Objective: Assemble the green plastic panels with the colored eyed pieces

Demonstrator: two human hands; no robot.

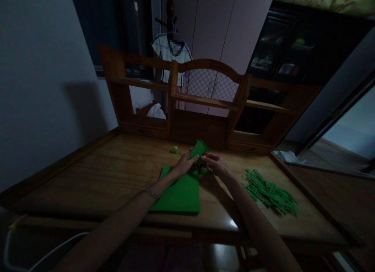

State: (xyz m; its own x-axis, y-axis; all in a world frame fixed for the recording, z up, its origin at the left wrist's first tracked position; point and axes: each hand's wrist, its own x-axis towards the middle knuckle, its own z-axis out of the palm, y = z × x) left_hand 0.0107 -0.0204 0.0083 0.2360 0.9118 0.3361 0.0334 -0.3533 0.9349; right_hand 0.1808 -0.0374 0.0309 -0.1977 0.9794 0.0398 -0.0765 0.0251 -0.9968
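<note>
Head view: left hand (pixel 184 164) and right hand (pixel 216 163) meet above the bench (pixel 117 174), fingers clamped on a green strip (pixel 199 149) tilted up-right between them, left hand slightly nearer its middle

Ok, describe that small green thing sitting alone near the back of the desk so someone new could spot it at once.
Start at the wooden desk and its shelf unit along the back. Just in front of the unit's base, left of the left hand, sits a small rounded green punch-like gadget. Unlike the flat green sheet and the heap of green strips to the right, it is a compact lump standing alone.
</note>
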